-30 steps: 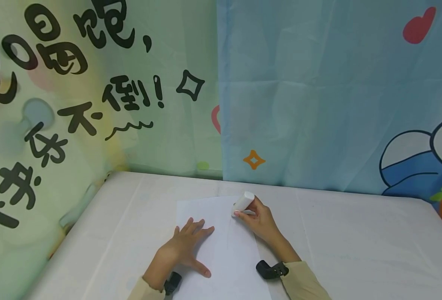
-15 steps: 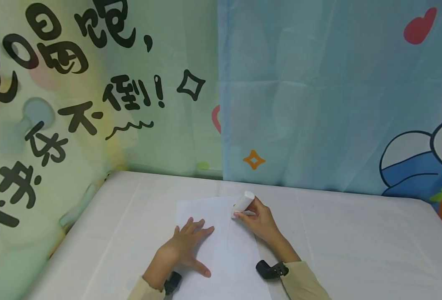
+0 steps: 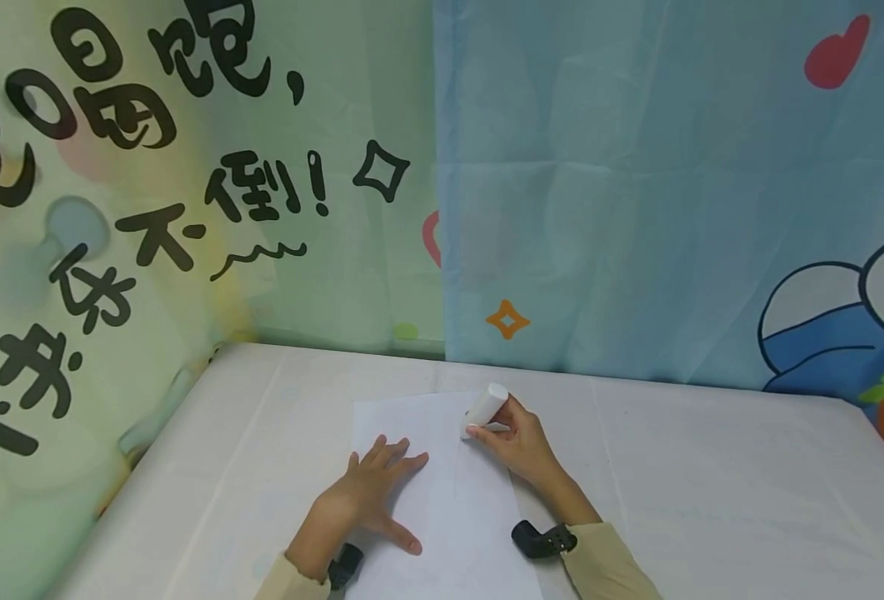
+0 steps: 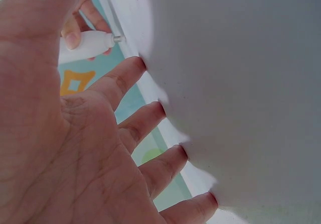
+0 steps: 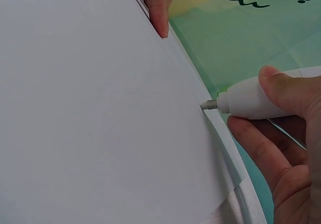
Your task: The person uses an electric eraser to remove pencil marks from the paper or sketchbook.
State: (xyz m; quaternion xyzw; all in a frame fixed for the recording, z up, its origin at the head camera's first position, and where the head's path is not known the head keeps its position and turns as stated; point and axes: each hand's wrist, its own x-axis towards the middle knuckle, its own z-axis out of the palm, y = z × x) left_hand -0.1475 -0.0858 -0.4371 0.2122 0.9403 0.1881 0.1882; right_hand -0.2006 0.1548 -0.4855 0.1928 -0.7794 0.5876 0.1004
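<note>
In the head view a white sheet of paper [image 3: 479, 533] lies on the white-covered table. My left hand [image 3: 370, 492] rests on its left part with fingers spread. The left wrist view shows those fingertips [image 4: 136, 66] touching the paper. My right hand [image 3: 522, 440] holds a white correction pen [image 3: 488, 403] slantwise over the paper's upper right part. Thumb and fingers grip its thick body [image 5: 253, 98]. In the right wrist view its narrow metal tip [image 5: 209, 105] meets the paper surface. Any mark under the tip is too faint to tell.
White cloth [image 3: 711, 483] covers the table around the paper. A green curtain [image 3: 337, 292] with black lettering hangs behind and at the left; a blue curtain [image 3: 636, 208] hangs at the back right. Each wrist wears a black camera [image 3: 542, 540].
The correction pen and right fingers have shifted very slightly left and toward me. My left hand and the paper stay where they were.
</note>
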